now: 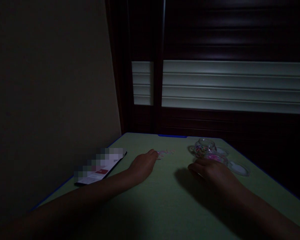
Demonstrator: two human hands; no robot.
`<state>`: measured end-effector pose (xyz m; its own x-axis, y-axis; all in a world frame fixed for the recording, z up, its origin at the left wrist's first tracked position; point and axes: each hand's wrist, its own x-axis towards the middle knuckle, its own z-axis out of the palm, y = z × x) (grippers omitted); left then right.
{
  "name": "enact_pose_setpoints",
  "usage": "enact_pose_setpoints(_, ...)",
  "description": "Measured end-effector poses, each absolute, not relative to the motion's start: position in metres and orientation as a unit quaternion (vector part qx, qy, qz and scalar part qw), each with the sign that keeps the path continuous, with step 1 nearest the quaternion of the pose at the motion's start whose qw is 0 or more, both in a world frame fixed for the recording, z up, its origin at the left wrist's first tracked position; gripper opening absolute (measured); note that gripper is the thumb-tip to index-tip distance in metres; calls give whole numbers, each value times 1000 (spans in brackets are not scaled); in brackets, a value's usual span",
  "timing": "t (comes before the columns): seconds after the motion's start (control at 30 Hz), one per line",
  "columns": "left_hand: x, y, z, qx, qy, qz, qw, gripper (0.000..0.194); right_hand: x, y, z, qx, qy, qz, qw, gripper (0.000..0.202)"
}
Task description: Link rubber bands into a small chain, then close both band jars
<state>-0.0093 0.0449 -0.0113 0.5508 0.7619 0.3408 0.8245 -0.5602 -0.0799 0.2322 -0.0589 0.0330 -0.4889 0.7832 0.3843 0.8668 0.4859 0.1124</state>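
Observation:
My left hand (143,165) rests over the table's middle, its fingers pressed together at one end of a thin pink strand (166,152) that looks beaded and trails to the right. Above the table on the right is my right hand (212,170), its fingers curled together; whatever they may hold is hidden. Just beyond it stands a low clear jar (216,157) with small pink pieces inside, partly covered by the hand. Behind that, an open clear jar (205,146) contains small multicoloured pieces.
Two round clear lids (238,168) lie right of the jars. A dark-edged flat panel (102,170) with a pale, partly blurred face lies at the left edge. The light green table (155,206) has a blue rim. Beyond are a wall (52,83) and dark wooden panelling (227,120).

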Motion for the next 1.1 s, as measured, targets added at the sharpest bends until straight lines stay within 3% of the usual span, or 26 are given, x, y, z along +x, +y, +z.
enact_pose_setpoints(0.3, -9, 43, -9, -862, -447, -238, 30, 20, 233, -57, 30, -476, -852, -152, 155, 19)
enact_pose_setpoints(0.53, 9, 15, -2, -881, -349, -315, -42, 15, 232, -57, 31, -477, -850, -159, 158, 19)
enact_pose_setpoints(0.9, 19, -6, -1, -908, -314, -277, 26, 14, 228, -64, 33, -446, -849, -145, 242, 20)
enact_pose_setpoints(1.1, 19, -13, 2, -939, -260, -188, 123, 20, 223, -70, 36, -433, -870, -85, 221, 15)
